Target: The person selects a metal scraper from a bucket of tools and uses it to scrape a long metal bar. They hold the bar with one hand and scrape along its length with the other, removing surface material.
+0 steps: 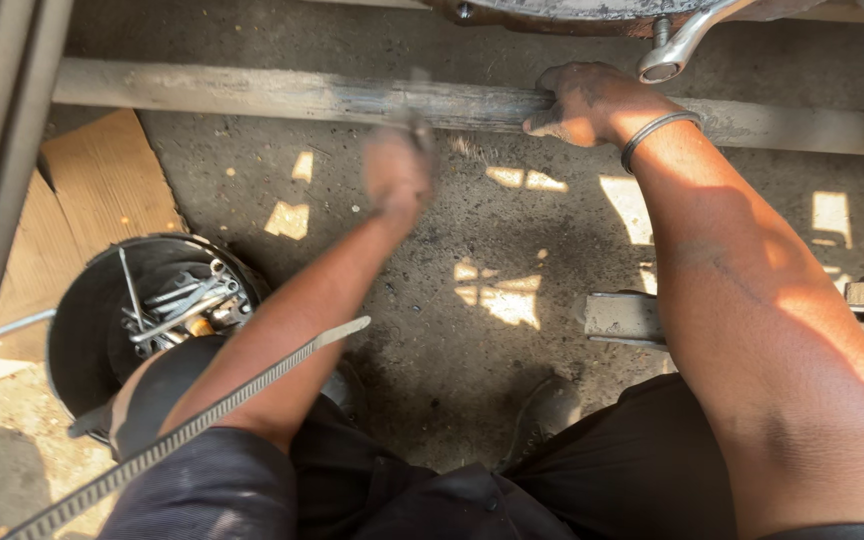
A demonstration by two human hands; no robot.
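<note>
Right hand (592, 103) at one o'clock, fingers curled over the long dirty grey metal bar (282, 95) that runs across the top of the view from nine to three o'clock; the grip is closed around the bar, thumb side toward the viewer, a thin metal bangle (657, 131) on the wrist. Left hand (398, 172) at twelve o'clock, just below the bar, motion-blurred; it appears clenched on a small dark object, but what that is, and whether it touches the bar, cannot be told. A chrome wrench end (674, 52) hangs from the rusty round metal part (552, 12) at the top edge, just above the right hand. At eight o'clock, a round black bucket (77, 320) holding assorted silver wrenches (182, 305), sitting beside a flat brown cardboard piece (102, 180). A grey toothed belt strip (202, 425) crosses the left forearm diagonally. Oil-stained concrete floor (432, 320) underneath, with patches of sunlight.
</note>
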